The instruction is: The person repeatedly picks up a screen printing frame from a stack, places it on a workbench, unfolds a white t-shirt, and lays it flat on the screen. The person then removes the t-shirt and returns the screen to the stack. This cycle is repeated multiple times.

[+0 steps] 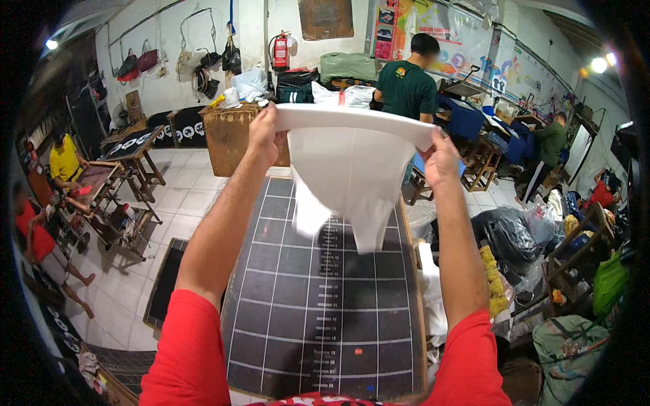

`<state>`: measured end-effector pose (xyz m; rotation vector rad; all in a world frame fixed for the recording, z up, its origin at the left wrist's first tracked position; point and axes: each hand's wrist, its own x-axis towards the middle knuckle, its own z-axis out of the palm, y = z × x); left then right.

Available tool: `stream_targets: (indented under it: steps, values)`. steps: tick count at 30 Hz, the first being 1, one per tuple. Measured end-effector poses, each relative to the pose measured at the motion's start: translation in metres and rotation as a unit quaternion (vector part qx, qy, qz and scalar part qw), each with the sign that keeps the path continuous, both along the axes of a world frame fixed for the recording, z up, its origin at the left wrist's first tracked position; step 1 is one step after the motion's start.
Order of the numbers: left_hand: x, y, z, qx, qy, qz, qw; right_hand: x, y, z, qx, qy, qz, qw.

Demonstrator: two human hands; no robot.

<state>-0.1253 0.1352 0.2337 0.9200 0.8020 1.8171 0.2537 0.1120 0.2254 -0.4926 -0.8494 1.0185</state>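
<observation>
One white cloth [349, 166], upper middle of frame, held up above the black gridded board [271, 318]. Taut top band's long axis runs left-right, dipping toward the right; two loose ends point down. Left hand [265, 135] and right hand [441, 161] each grip one end of the band. Containers: black plastic bag [501, 233] mid-right, pale green sack [567, 348] lower right; can't tell contents of either.
</observation>
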Motion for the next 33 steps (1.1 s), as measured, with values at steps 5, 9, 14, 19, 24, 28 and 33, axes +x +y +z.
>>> stream_targets:
  steps: [5,9,14,19,24,28,33]
  values:
    - [-0.004,0.028,-0.012,0.157,-0.039,-0.001,0.987,0.000,0.017,-0.023,0.002,-0.032,0.072,0.997]
    - [-0.013,0.073,-0.114,-0.012,0.006,0.070,0.997,-0.015,0.074,-0.113,-0.204,-0.022,0.064,0.977]
    - [-0.017,0.075,-0.262,-0.218,0.418,0.290,0.833,-0.038,0.084,-0.243,-0.159,-0.643,-0.302,0.685]
    - [-0.022,0.021,-0.316,-0.132,0.719,0.284,0.620,-0.027,0.048,-0.280,-0.165,-0.809,-0.189,0.532]
    - [-0.022,-0.032,-0.312,-0.096,0.746,0.275,0.599,-0.020,-0.009,-0.283,-0.155,-0.811,-0.191,0.531]
    - [-0.019,-0.087,-0.315,-0.087,0.714,0.317,0.619,-0.024,-0.064,-0.287,-0.189,-0.806,-0.181,0.531]
    - [-0.015,-0.154,-0.322,-0.083,0.695,0.330,0.634,-0.024,-0.130,-0.286,-0.198,-0.795,-0.179,0.546]
